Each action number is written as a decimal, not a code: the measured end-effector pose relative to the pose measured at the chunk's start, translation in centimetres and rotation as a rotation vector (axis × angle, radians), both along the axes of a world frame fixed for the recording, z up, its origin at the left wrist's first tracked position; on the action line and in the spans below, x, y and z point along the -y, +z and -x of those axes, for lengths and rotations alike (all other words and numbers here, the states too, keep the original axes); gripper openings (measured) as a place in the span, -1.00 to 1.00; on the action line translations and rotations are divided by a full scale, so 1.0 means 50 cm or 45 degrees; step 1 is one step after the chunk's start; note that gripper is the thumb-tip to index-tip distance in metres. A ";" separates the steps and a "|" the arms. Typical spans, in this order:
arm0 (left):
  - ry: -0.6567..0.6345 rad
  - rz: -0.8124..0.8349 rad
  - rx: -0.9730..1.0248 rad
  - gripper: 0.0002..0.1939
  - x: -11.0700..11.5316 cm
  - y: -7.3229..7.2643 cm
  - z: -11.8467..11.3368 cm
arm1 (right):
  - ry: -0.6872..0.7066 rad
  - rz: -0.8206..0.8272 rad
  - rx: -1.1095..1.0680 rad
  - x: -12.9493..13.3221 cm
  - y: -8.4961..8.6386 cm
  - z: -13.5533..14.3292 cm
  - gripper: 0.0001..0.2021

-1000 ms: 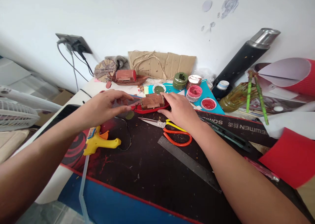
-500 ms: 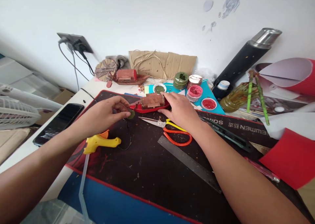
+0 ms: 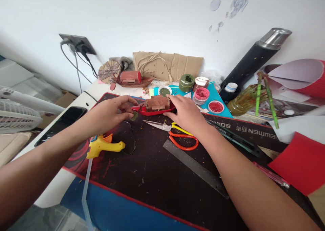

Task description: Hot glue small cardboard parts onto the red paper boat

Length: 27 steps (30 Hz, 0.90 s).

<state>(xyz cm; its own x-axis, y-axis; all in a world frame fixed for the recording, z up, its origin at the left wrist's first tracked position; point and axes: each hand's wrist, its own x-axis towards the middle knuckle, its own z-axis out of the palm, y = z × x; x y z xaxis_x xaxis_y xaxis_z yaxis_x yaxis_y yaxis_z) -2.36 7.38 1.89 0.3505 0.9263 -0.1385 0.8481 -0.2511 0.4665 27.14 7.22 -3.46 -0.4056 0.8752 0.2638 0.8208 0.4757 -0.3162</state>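
Observation:
A small red model boat [image 3: 149, 112] with a brown curved canopy [image 3: 159, 103] sits on the dark desk mat, pointing left. My right hand [image 3: 186, 114] grips its right end between thumb and fingers. At the boat's left tip, my left hand [image 3: 115, 108] is closed, its thumb and fingers pinching a small paddle with a round green blade [image 3: 134, 116]. Part of the paddle is hidden by my fingers. Scissors [image 3: 169, 128] with orange and yellow handles lie just in front of the boat. A yellow glue gun [image 3: 104, 146] rests below my left hand.
Behind the boat stand open paint jars [image 3: 186, 83] and another brown model boat [image 3: 130, 78]. A ruler [image 3: 195, 168] and a green cutter [image 3: 236, 139] lie near my right forearm. A phone [image 3: 61, 124] is at left, a black flask [image 3: 256, 58] at right.
My left hand has moved slightly left with the paddle, uncovering more of the boat's tip. My right hand stays on the boat.

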 end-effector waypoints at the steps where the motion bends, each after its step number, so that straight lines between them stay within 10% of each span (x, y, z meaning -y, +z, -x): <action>1: -0.009 -0.006 -0.014 -0.55 0.001 0.002 0.000 | 0.000 0.004 -0.001 0.000 0.000 0.000 -0.41; 27: -0.083 -0.038 -0.092 -0.45 0.001 0.001 0.004 | 0.010 -0.005 -0.004 0.002 -0.002 0.000 -0.41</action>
<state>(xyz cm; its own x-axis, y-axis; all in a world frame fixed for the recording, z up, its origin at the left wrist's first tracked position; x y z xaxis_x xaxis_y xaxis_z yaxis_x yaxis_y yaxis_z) -2.54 7.33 1.94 0.3999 0.9060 -0.1383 0.8609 -0.3195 0.3960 27.16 7.14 -3.54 -0.4112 0.8711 0.2686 0.8161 0.4831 -0.3171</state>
